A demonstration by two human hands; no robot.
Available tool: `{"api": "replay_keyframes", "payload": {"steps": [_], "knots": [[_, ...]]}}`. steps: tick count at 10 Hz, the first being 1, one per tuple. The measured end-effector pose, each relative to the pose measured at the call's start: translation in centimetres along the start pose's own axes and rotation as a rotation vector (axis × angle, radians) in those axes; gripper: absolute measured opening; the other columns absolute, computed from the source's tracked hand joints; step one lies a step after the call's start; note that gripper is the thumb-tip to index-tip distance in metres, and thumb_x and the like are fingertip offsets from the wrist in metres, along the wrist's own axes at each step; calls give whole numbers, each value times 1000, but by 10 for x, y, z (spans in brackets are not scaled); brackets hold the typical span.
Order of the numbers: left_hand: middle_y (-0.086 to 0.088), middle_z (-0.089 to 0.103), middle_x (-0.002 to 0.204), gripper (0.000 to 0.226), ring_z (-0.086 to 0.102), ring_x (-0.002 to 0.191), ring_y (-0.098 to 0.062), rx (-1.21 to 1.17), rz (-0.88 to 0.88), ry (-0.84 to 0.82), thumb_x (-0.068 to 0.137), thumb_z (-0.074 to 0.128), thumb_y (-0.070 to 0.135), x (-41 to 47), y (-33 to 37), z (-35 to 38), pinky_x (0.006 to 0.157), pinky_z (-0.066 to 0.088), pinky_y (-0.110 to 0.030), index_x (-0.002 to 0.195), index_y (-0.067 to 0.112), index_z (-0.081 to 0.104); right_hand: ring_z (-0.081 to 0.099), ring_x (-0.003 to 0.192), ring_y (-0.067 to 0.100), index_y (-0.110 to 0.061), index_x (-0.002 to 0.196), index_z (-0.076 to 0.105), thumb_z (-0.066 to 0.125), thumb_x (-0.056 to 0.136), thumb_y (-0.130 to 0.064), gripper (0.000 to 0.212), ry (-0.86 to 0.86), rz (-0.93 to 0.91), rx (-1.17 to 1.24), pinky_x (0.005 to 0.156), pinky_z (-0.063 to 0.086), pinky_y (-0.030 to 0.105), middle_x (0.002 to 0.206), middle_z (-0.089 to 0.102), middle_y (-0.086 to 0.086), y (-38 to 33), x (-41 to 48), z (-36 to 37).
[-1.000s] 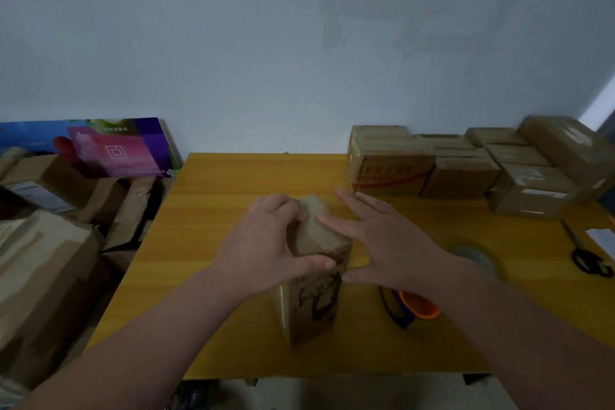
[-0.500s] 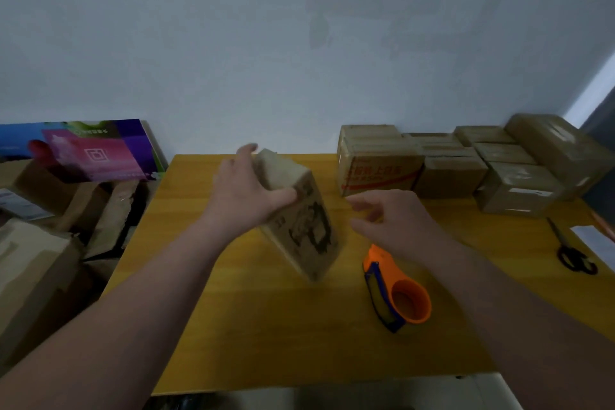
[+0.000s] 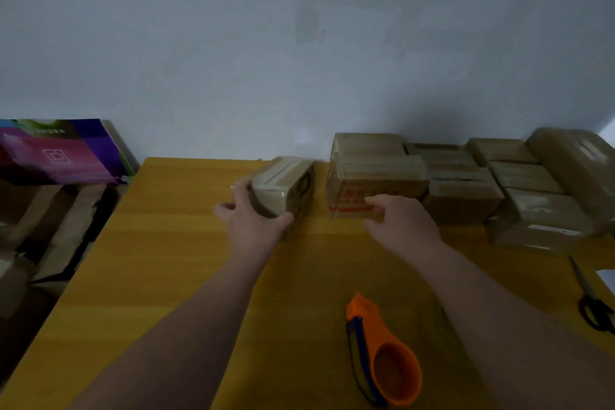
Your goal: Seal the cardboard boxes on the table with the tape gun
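**Box count, markings and grip at the back of the table**

Counted nine cardboard boxes (image 3: pixel 466 200) on the yellow table (image 3: pixel 166 276), give or take one for blur: one small taped box (image 3: pixel 283 183) set apart at the left, and eight packed in a cluster (image 3: pixel 525 176) at the back right. Counted one orange tape gun (image 3: pixel 389 366), one pair of black-handled scissors (image 3: pixel 585 289), one white sheet (image 3: pixel 607 278) cut by the right edge, and two hands.

Read no writing with certainty. Noted red print across the front of the red-printed box (image 3: pixel 362 196) at the cluster's near left corner, too smeared to read. Noted a white square logo and a line of small pale characters on the purple-and-pink board (image 3: pixel 66 156) leaning on the wall left of the table, also illegible. Made out a dark printed figure on the small taped box's right face, nothing more.

Found the left hand (image 3: pixel 253 230) wrapped on the small taped box, thumb at its near right corner and fingers round its left side. Placed that box near the table's back edge, just left of the cluster with a narrow gap between. Cannot tell whether it touches the tabletop.

Found the right hand (image 3: pixel 402 223) at the lower front of the red-printed box with fingers curled. Cannot tell whether it is holding or only touching.

Located the tape gun lying toward the front edge, right of centre, well apart from both hands and untouched. Logged the scissors near the right edge and a heap of brown cardboard (image 3: pixel 60 220) on the floor at left.
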State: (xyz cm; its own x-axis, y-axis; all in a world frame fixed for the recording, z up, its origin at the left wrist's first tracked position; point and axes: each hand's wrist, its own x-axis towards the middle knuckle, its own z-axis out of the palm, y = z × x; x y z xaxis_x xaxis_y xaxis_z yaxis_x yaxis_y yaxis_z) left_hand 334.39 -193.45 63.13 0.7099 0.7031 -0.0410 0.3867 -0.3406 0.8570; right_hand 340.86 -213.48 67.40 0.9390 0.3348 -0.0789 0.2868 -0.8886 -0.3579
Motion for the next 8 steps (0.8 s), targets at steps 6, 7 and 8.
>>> {"api": "replay_keyframes", "payload": {"steps": [6,7,8], "knots": [[-10,46,138,45,50,121,-28,357,71,-388,96,54,16,64,-5,86,100,47,-40,140,20,45,52,111,19,-34,151,21,56,94,-27,68,-116,49,-69,80,51,33,124,50,1,40,95,19],[-11,40,145,50,38,133,-30,477,100,-511,98,51,20,67,6,77,106,40,-43,145,17,36,53,110,19,-34,152,17,57,93,-26,72,-146,59,-68,75,50,30,127,50,1,35,92,15],[-12,40,145,56,38,133,-31,624,101,-547,98,53,26,70,21,64,105,41,-40,148,13,32,56,97,16,-33,151,19,57,92,-23,71,-167,51,-44,65,49,27,122,55,0,29,87,9]]}}
